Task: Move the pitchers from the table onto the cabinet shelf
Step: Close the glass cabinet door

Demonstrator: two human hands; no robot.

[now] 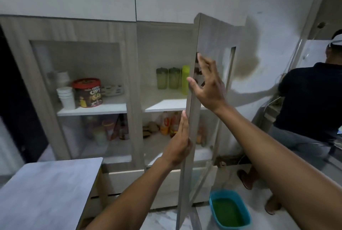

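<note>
Three pitchers stand in a row at the back of the cabinet's white middle shelf (166,106): two translucent green ones with dark lids (162,79) (174,79) and a yellow-green one (185,79). The right cabinet door (212,33) stands partly open, edge toward me. My right hand (207,85) holds that door's edge at shelf height, thumb on the near side and fingers spread on the face. Lower down, my left hand (180,142) grips the same edge with its fingers pointing up. The grey table (46,192) at the lower left shows no pitchers.
The closed left glass door (83,59) shows paper cups (65,97) and a red cookie tin (87,92). Bottles (169,124) fill the lower shelf. A blue basin (229,209) sits on the floor below the door. A person in a dark shirt (311,100) crouches at the right.
</note>
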